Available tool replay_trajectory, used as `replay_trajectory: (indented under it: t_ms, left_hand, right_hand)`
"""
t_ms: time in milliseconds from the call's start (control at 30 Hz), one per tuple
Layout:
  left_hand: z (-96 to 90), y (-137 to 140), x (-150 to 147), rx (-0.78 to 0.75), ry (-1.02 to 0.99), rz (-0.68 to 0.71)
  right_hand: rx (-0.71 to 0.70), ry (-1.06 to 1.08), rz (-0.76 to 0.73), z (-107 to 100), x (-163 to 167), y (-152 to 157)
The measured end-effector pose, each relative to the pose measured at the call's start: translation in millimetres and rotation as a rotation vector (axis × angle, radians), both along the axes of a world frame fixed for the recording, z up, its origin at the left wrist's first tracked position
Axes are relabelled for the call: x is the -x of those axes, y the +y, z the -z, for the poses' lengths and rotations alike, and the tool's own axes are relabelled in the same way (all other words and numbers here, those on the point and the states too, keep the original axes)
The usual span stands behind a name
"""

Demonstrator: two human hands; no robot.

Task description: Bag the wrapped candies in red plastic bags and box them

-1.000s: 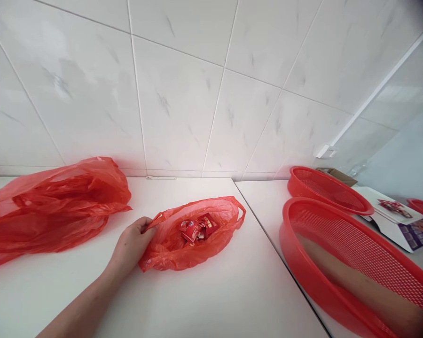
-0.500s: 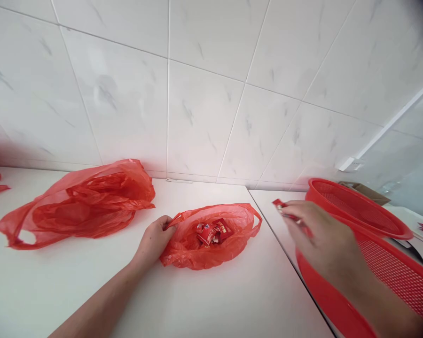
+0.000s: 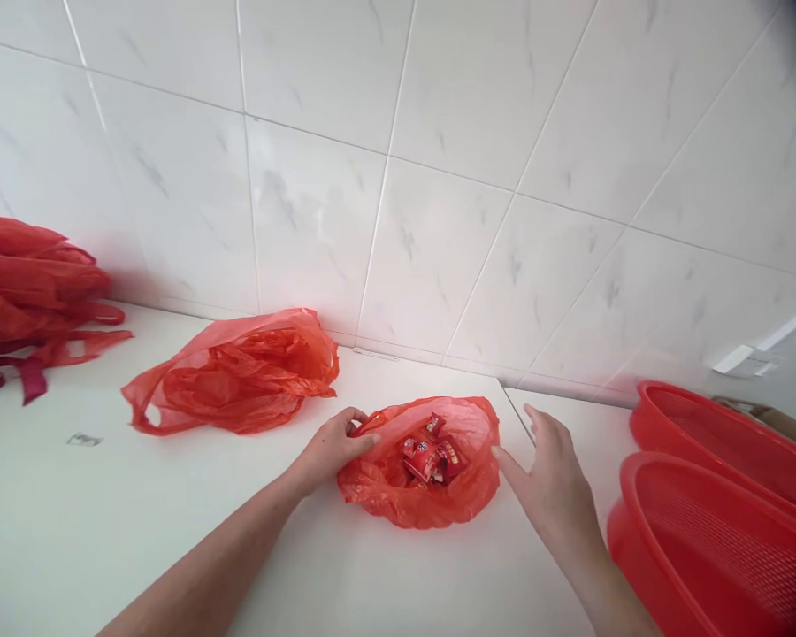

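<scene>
1. Red carrier bag (image 3: 417,513), mouth open, six o'clock: the packet I carried has joined the red packets (image 3: 425,458) inside, adding to its load.
2. Nine o'clock: heaped red bags (image 3: 33,274).
3. Eight: crumpled red bag (image 3: 239,389).
4. My left hand (image 3: 335,447) pinches the carrier's rim.
5. My right hand (image 3: 561,487), now empty, fingers spread, thumb beside the rim.
6. Four o'clock: red mesh baskets (image 3: 627,540).

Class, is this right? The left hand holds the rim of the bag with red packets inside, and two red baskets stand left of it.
The side is wrong: the head view shows the two red baskets right of the bag. The left hand does hold its rim, with red packets inside.
</scene>
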State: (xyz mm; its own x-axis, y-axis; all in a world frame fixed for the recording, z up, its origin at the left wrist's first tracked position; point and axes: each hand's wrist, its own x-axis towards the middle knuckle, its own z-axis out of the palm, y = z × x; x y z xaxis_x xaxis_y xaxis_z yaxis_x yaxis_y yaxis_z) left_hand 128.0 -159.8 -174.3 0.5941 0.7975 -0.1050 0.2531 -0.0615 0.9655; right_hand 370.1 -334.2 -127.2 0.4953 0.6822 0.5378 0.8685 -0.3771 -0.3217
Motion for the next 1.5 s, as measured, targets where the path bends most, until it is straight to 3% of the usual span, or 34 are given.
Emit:
replay_trajectory:
  t_ms: [167,267,367,500,600,700,767,867,933,1033,1100,1233,1333,1500]
  left_hand:
    - [-28.1,9,22,0.202,0.055,0.26]
    - [-41.7,11,29,0.145,0.127,0.298]
    - [-55.0,15,27,-0.014,0.062,0.122]
    - [-83.0,21,18,-0.124,-0.3,-0.237]
    - [-108.4,19,12,-0.17,-0.509,-0.356]
    - [-129.2,8,4,-0.224,-0.557,-0.343]
    - [-138.6,-2,-4,-0.24,-0.557,-0.247]
    - [-146.6,-21,-19,-0.266,-0.536,-0.068]
    - [-149.0,-35,-29,-0.313,-0.506,0.015]
    - [-149.2,-53,-40,-0.402,-0.44,0.102]
    - [-146.0,-62,-44,-0.475,-0.41,0.129]
    - [-127.0,-66,-44,-0.795,-0.399,-0.001]
    - [-105.8,-63,-43,-1.017,-0.308,0.028]
    - [-82.7,-60,-48,-1.143,-0.222,0.051]
  right_hand:
    - [0.082,0.144,-0.064,18,-8,12]
    - [0.055,0.185,-0.143,14,-7,26]
    - [-0.153,0.345,-0.132,-4,-11,38]
    - [-0.624,0.62,-0.105,-40,-17,47]
    - [-0.893,0.89,-0.295,-59,-17,53]
    - [-0.965,1.211,-0.5,-67,-9,60]
    - [-0.937,1.321,-0.584,-69,3,62]
    - [-0.777,1.291,-0.662,-73,27,57]
    - [-0.549,1.201,-0.706,-77,44,49]
    - [-0.092,1.102,-0.827,-81,61,39]
    - [0.046,1.046,-0.854,-80,65,38]
    - [-0.021,1.032,-0.745,-75,61,43]
    - [-0.023,1.102,-0.772,-74,58,45]
    - [0.044,1.07,-0.84,-73,50,46]
